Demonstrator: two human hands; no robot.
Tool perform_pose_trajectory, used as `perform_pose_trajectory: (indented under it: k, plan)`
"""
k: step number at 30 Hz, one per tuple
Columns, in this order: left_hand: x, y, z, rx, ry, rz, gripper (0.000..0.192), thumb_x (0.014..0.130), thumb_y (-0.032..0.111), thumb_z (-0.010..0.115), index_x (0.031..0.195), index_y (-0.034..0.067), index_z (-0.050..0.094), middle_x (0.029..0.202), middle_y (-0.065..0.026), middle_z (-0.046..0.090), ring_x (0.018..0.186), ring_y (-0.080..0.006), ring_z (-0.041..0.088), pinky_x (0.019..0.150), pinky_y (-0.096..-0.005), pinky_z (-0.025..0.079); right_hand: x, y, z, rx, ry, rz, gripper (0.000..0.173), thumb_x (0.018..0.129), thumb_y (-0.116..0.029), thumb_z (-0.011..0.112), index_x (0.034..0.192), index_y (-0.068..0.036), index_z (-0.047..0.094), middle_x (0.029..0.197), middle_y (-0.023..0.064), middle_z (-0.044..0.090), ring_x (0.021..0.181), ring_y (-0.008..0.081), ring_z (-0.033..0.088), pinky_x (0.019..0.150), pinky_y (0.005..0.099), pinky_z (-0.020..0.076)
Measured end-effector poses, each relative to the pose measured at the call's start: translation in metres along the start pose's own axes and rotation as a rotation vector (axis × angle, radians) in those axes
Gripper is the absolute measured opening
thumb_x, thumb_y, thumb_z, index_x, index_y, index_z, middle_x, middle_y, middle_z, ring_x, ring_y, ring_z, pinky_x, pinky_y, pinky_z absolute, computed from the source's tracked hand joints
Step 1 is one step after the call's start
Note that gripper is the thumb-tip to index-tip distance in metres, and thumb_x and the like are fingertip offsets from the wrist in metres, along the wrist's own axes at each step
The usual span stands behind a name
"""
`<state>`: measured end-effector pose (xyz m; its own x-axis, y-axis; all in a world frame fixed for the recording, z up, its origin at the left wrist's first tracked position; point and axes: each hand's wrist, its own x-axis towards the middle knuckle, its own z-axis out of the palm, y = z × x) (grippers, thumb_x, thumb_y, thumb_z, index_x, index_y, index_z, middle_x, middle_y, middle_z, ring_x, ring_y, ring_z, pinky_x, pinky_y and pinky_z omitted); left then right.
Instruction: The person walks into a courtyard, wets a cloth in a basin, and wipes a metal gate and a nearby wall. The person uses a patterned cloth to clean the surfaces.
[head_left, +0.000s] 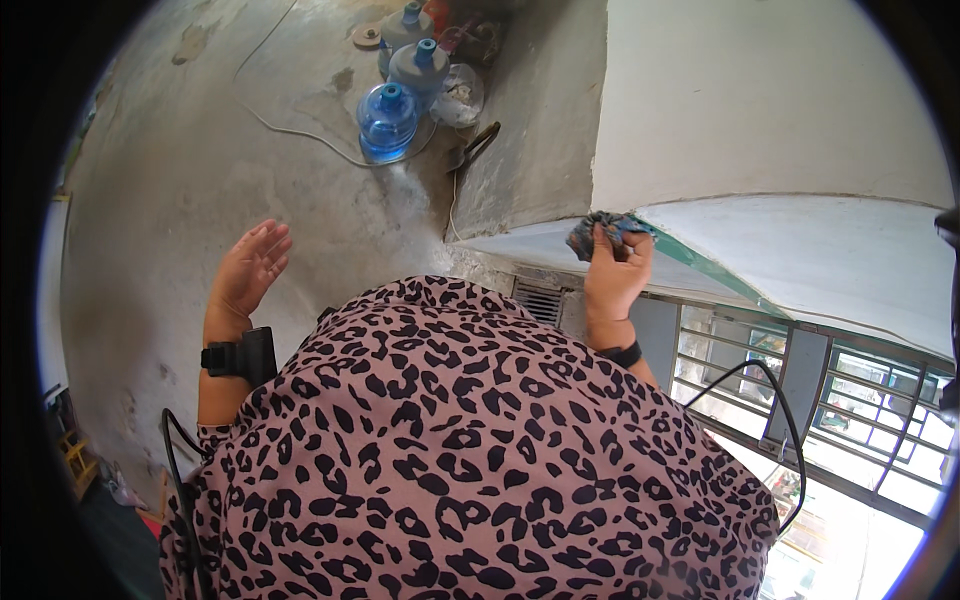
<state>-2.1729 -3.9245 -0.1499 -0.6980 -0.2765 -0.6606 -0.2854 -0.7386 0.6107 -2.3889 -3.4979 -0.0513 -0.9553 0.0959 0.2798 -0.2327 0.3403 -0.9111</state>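
Observation:
Bunched between the fingers and thumb of my right hand (618, 276) is a dark patterned cloth (592, 234). It is against or very close to the corner where the white wall meets a green strip (701, 259); contact cannot be made out. My left hand (253, 266) is raised over the concrete floor on the left, its fingers extended and nothing in it. A black device is strapped to my left wrist, and a black band circles the right one. My leopard-print garment (465, 435) fills the lower middle of the view.
Several large water bottles (387, 120) stand on the floor ahead, with a white plastic bag (459, 96) beside them. A pale cable (315, 136) runs across the concrete floor (172, 202). A dark-handled tool (480, 146) leans by the wall. Barred windows (731, 352) are at right.

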Motion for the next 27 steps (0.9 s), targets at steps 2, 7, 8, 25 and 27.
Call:
perform_pose_trajectory:
  k: [2, 7, 8, 25, 27]
  plan:
    - [0.000, -0.001, -0.005, 0.006, -0.022, 0.012, 0.042, 0.095, 0.029, 0.054, 0.131, 0.008, 0.046, 0.129, -0.0076, 0.054, 0.118, -0.0228, 0.050, 0.099, -0.0361, 0.039, -0.003, 0.003, 0.004, -0.040, -0.048, -0.124, 0.026, 0.079, -0.002, 0.073, 0.087, -0.005, 0.049, 0.084, 0.0031, 0.057, 0.075, 0.0102, 0.052, 0.066, 0.0241, 0.0451]
    - [0.006, 0.005, -0.021, -0.003, -0.020, 0.054, 0.040, 0.095, 0.029, 0.055, 0.129, 0.009, 0.047, 0.128, -0.0077, 0.054, 0.118, -0.0228, 0.051, 0.099, -0.0360, 0.039, 0.023, 0.009, -0.037, 0.054, 0.208, -0.061, 0.024, 0.081, 0.000, 0.070, 0.089, -0.005, 0.048, 0.087, 0.0042, 0.058, 0.071, 0.0115, 0.052, 0.063, 0.0262, 0.0468]
    - [0.006, 0.006, -0.023, -0.006, -0.013, 0.060, 0.040, 0.095, 0.029, 0.055, 0.129, 0.009, 0.047, 0.128, -0.0078, 0.054, 0.118, -0.0228, 0.051, 0.099, -0.0359, 0.039, 0.028, 0.008, -0.044, 0.078, 0.272, 0.059, 0.022, 0.083, 0.001, 0.067, 0.092, -0.005, 0.047, 0.087, 0.0039, 0.056, 0.073, 0.0117, 0.052, 0.063, 0.0256, 0.0476]
    - [-0.002, 0.009, -0.013, -0.019, -0.046, 0.070, 0.044, 0.095, 0.028, 0.054, 0.132, 0.007, 0.044, 0.128, -0.0079, 0.053, 0.118, -0.0232, 0.050, 0.100, -0.0370, 0.038, 0.036, 0.005, -0.054, 0.058, 0.318, 0.111, 0.020, 0.085, -0.002, 0.066, 0.094, -0.005, 0.048, 0.089, 0.0020, 0.053, 0.081, 0.0111, 0.053, 0.064, 0.0223, 0.0485]
    - [0.000, 0.005, -0.013, -0.039, -0.038, 0.047, 0.044, 0.095, 0.028, 0.053, 0.132, 0.006, 0.044, 0.127, -0.0076, 0.054, 0.117, -0.0230, 0.051, 0.098, -0.0369, 0.039, 0.023, 0.012, -0.029, -0.099, 0.275, 0.082, 0.021, 0.084, -0.003, 0.068, 0.092, -0.005, 0.049, 0.089, 0.0028, 0.053, 0.082, 0.0110, 0.053, 0.066, 0.0235, 0.0487]
